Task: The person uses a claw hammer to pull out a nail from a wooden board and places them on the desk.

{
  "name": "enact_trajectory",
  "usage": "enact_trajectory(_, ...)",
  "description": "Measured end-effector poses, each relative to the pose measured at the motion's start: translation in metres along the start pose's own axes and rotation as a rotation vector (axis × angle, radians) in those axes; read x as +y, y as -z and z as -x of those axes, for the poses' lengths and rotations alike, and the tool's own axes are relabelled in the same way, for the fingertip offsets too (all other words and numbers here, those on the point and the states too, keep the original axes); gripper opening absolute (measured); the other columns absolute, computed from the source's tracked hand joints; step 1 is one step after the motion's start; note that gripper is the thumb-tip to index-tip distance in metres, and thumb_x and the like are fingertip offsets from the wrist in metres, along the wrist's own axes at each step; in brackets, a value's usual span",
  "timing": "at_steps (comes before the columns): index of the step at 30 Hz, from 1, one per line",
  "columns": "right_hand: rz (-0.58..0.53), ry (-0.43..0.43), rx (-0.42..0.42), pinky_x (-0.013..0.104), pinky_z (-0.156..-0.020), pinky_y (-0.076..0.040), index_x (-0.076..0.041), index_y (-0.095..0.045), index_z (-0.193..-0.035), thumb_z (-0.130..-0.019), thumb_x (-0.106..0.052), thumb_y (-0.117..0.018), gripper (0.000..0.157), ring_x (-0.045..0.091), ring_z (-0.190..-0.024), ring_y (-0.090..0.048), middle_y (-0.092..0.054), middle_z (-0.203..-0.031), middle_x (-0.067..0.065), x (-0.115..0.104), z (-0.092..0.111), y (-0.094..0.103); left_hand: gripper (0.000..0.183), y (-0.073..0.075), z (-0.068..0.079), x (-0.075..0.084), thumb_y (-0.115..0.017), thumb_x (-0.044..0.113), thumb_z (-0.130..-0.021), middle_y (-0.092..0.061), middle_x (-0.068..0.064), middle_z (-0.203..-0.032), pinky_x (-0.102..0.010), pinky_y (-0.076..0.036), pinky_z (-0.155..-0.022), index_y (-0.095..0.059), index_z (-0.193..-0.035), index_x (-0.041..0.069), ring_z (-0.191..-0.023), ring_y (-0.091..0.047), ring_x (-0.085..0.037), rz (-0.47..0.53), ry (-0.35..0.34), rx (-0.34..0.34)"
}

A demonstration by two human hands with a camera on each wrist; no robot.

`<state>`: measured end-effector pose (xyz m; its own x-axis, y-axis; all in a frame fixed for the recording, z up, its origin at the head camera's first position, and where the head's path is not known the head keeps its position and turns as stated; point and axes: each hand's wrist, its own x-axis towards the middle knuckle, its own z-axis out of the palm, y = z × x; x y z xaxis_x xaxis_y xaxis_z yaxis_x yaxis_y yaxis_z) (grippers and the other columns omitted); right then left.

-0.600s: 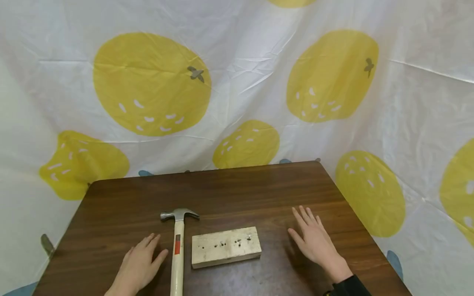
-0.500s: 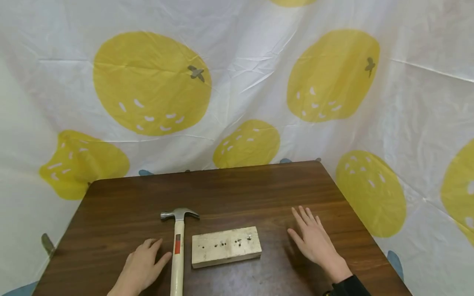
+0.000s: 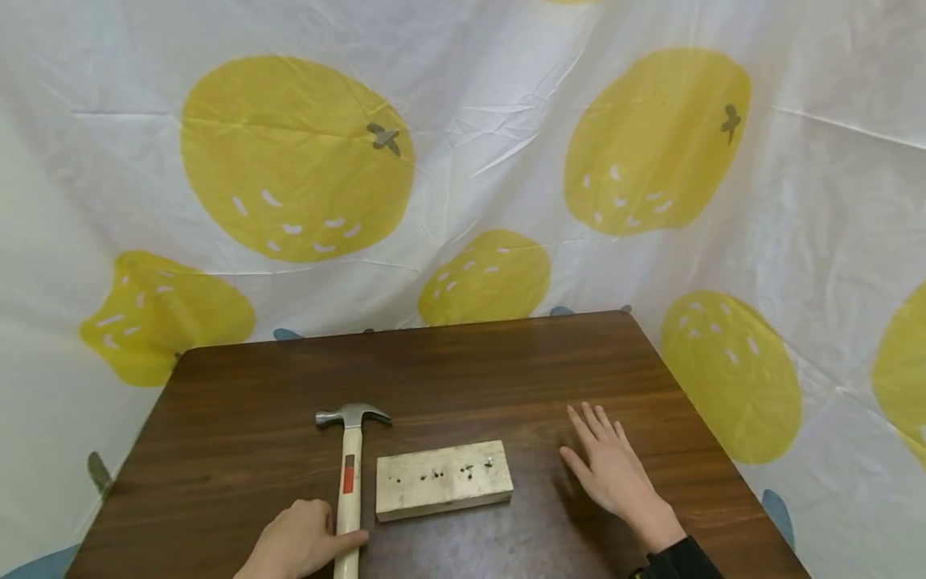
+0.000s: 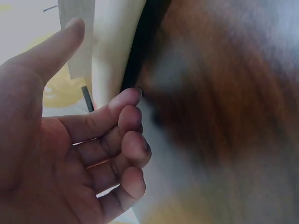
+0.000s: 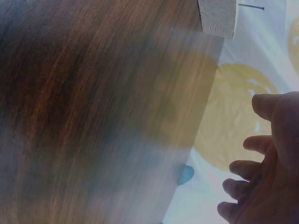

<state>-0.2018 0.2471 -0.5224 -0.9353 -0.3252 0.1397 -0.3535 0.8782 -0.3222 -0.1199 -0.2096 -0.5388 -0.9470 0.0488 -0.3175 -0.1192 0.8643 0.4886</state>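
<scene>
A claw hammer (image 3: 350,442) with a pale wooden handle lies on the table, its metal head toward the far side. My left hand (image 3: 300,537) is at the lower handle, its thumb stretched over the wood. In the left wrist view, the fingers (image 4: 132,148) bend loosely beside the handle (image 4: 114,51), and the thumb stands apart from them. Right of the hammer sits a pale wooden block (image 3: 419,490) with several dark holes on top. A nail (image 5: 252,6) sticks out of it in the right wrist view. My right hand (image 3: 615,482) is spread over the table's right side, holding nothing.
The brown wooden table (image 3: 463,370) has its far edge against a white cloth (image 3: 485,161) printed with large yellow fruit. The cloth also hangs along the left and right sides. A dark sleeve (image 3: 680,560) covers the right wrist.
My left hand has moved right and nearer to me, from beside the hammer to its handle, with the thumb now across it. The right hand, hammer and block stay in place.
</scene>
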Motion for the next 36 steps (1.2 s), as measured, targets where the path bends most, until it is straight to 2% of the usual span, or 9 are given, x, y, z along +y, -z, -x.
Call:
enact_trajectory(6,-0.002,0.002,0.003,0.068,-0.116,-0.018,-0.004,-0.033,-0.159,-0.106,-0.037,-0.058,0.067,0.046,-0.150,-0.021,-0.027,-0.162,0.026,-0.001,0.001,-0.002,0.059,-0.008,0.003,0.004,-0.083,0.063,-0.075,-0.050,0.001,-0.059,-0.034,-0.040,-0.049,-0.056,-0.066,0.011,-0.052,-0.046,-0.015,-0.027,0.008,0.013)
enact_trajectory(12,0.006,-0.003,-0.010,0.068,-0.116,-0.019,-0.006,-0.031,-0.160,-0.107,-0.041,-0.055,0.068,0.045,-0.150,-0.020,-0.026,-0.163,0.025,0.000,0.002,-0.002,0.054,-0.013,0.002,0.005,-0.087,0.057,-0.075,-0.055,0.000,-0.058,-0.035,-0.043,-0.048,-0.058,-0.064,0.012,-0.052,-0.050,-0.015,-0.041,0.001,0.007)
enact_trajectory(17,0.008,-0.008,-0.014,0.068,-0.116,-0.019,-0.006,-0.031,-0.161,-0.108,-0.044,-0.053,0.069,0.045,-0.151,-0.019,-0.025,-0.164,0.024,0.002,0.003,-0.003,0.048,-0.012,-0.001,0.006,-0.085,0.050,-0.079,-0.055,0.000,-0.059,-0.035,-0.043,-0.046,-0.059,-0.066,0.012,-0.052,-0.053,-0.017,-0.034,0.017,0.028)
enact_trajectory(23,0.007,-0.012,-0.024,0.069,-0.116,-0.018,-0.007,-0.030,-0.161,-0.108,-0.045,-0.052,0.069,0.044,-0.151,-0.018,-0.025,-0.164,0.024,0.003,0.002,-0.003,0.042,-0.011,-0.004,0.004,-0.079,0.044,-0.083,-0.054,-0.002,-0.062,-0.034,-0.042,-0.044,-0.058,-0.073,0.009,-0.053,-0.053,-0.019,-0.016,0.080,0.104)
enact_trajectory(29,-0.002,-0.014,-0.027,0.069,-0.116,-0.018,-0.006,-0.030,-0.161,-0.108,-0.043,-0.053,0.069,0.045,-0.151,-0.019,-0.025,-0.164,0.025,0.002,0.002,-0.003,0.037,-0.009,-0.006,0.000,-0.074,0.039,-0.084,-0.051,-0.003,-0.062,-0.039,-0.042,-0.044,-0.056,-0.076,0.008,-0.053,-0.052,-0.021,-0.009,0.106,0.217)
enact_trajectory(36,-0.014,-0.012,-0.027,0.069,-0.116,-0.018,-0.007,-0.030,-0.161,-0.107,-0.040,-0.056,0.068,0.044,-0.151,-0.018,-0.024,-0.164,0.024,0.002,0.002,-0.006,0.041,-0.006,-0.005,0.001,-0.066,0.031,-0.096,-0.052,-0.008,-0.063,-0.043,-0.045,-0.041,-0.054,-0.096,-0.008,-0.050,-0.055,-0.025,0.006,0.109,0.284)
